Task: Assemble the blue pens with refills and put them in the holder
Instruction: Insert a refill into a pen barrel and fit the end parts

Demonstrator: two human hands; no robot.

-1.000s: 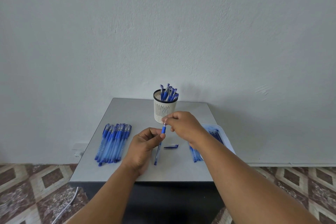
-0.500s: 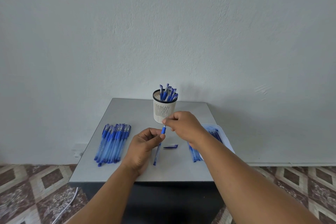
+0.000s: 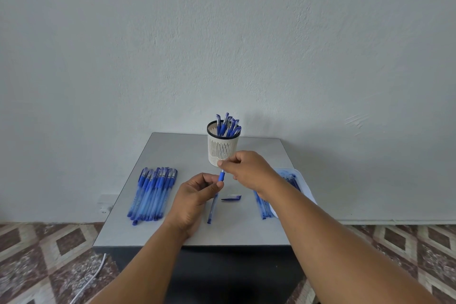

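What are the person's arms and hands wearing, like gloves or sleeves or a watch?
Nothing at all. The left hand and the right hand are bare, with no gloves, rings or bracelets showing. Both forearms are bare too: no sleeves, no watch, right down to the bottom edge of the picture.

pen tip [image 3: 221,170] hidden by right hand [image 3: 248,170], refills [image 3: 264,206] behind forearm

I see a grey square table [image 3: 172,150] against the wall. Far centre on it stands a white slotted holder [image 3: 222,149] with pens inside. Left side: a row of blue pens [image 3: 153,194] lying flat. Centre: one loose pen cap [image 3: 231,197]. Right edge: a white tray [image 3: 304,185], with blue refills [image 3: 264,207] lying beside it.
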